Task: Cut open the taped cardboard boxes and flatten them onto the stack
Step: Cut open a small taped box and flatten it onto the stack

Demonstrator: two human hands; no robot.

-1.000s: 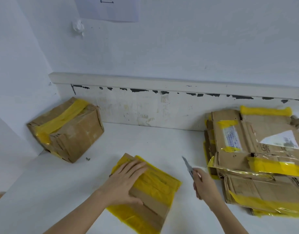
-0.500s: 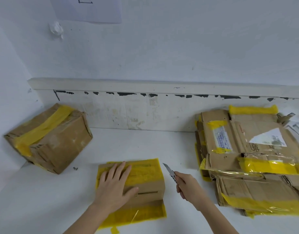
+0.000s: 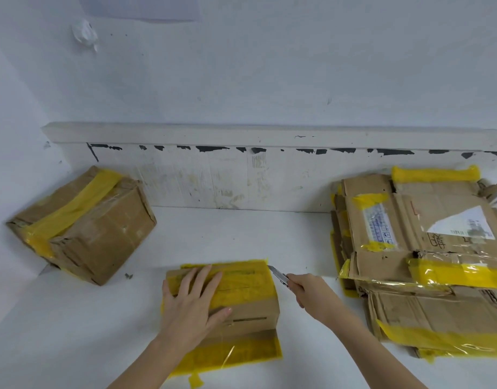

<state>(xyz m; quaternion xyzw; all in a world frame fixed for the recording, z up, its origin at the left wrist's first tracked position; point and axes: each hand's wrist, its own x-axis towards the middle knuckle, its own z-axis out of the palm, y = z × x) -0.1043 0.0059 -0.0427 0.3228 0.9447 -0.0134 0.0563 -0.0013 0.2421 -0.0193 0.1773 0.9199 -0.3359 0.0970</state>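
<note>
The box [image 3: 241, 293] lies on the white table [image 3: 73, 346], a small squat carton of brown corrugated card, its top and near skirt wrapped in glossy, wrinkled yellow tape. The left hand [image 3: 191, 304] lies flat on its top, fingers spread. The right hand [image 3: 311, 294] grips a knife [image 3: 278, 273], whose metal tip meets the box's far right corner. Right of the box sits the stack [image 3: 426, 262] of flattened, creased card with yellow strips. Left of the box stands a bigger taped carton [image 3: 84, 226], dented and tilted.
</note>
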